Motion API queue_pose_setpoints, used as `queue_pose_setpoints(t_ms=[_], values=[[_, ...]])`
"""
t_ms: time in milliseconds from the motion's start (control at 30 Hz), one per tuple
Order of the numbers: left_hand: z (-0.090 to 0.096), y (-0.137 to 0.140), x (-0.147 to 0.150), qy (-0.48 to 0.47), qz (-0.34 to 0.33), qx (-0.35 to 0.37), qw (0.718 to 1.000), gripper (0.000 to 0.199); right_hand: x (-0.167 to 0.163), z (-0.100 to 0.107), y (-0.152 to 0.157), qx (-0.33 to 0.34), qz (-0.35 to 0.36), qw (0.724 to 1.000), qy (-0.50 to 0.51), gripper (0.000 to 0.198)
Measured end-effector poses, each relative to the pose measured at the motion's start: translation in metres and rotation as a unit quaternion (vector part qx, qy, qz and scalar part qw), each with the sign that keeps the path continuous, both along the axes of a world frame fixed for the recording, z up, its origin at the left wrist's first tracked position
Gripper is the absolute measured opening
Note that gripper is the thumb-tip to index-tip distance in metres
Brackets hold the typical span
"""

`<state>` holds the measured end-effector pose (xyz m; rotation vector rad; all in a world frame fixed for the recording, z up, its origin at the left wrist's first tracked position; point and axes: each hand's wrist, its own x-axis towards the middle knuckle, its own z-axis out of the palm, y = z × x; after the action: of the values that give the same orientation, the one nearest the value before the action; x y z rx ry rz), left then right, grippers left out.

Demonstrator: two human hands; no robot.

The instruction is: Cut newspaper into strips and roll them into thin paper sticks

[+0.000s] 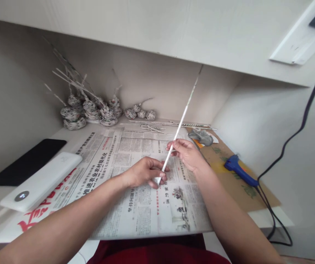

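Over the newspaper (140, 209), a white rod (180, 126) slanted upward. Left hand (144, 171): closed in a pinch on its lower end; right hand (186, 154): fingertips closed on it just above. Glue gun (238, 169) lay to the right on cardboard (213, 161); woven gourds (108, 116) stood back left.

Left-hand grip (146, 172) on lower end of white rod (184, 114); right-hand grip (186, 152) higher up; rod slanted over newspaper (143, 212).
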<state>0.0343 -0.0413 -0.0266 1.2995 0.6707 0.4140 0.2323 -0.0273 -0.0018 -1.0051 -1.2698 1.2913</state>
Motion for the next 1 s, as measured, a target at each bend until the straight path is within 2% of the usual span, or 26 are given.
queue_pose_setpoints(t_ms=[100, 267, 433, 567, 667, 800, 1000], values=[[0.003, 0.000, -0.001, 0.010, 0.004, 0.029, 1.000, 0.040, 0.001, -0.002, 0.002, 0.004, -0.032, 0.999, -0.002, 0.024], [0.005, 0.002, -0.004, 0.009, -0.026, 0.051, 0.998, 0.040, 0.002, -0.003, 0.002, -0.006, 0.018, 1.000, 0.002, 0.027], [0.006, 0.005, -0.008, 0.027, -0.017, 0.061, 0.998, 0.042, 0.000, -0.007, 0.006, 0.017, -0.051, 0.998, -0.042, 0.030], [0.017, 0.008, -0.020, 0.071, 0.005, 0.109, 0.991, 0.036, -0.001, -0.010, 0.008, -0.010, -0.060, 0.998, -0.004, 0.031], [0.025, 0.013, -0.040, 0.101, 0.038, 0.160, 0.981, 0.032, 0.000, -0.010, 0.008, -0.017, -0.042, 0.998, 0.041, 0.029], [0.030, 0.024, -0.079, 0.170, 0.124, 0.207, 0.955, 0.036, 0.001, -0.009, 0.006, -0.009, 0.013, 0.997, 0.081, 0.025], [0.036, 0.029, -0.148, 0.245, 0.180, 0.234, 0.923, 0.025, -0.004, -0.007, 0.003, -0.019, 0.047, 0.991, 0.127, 0.026]])
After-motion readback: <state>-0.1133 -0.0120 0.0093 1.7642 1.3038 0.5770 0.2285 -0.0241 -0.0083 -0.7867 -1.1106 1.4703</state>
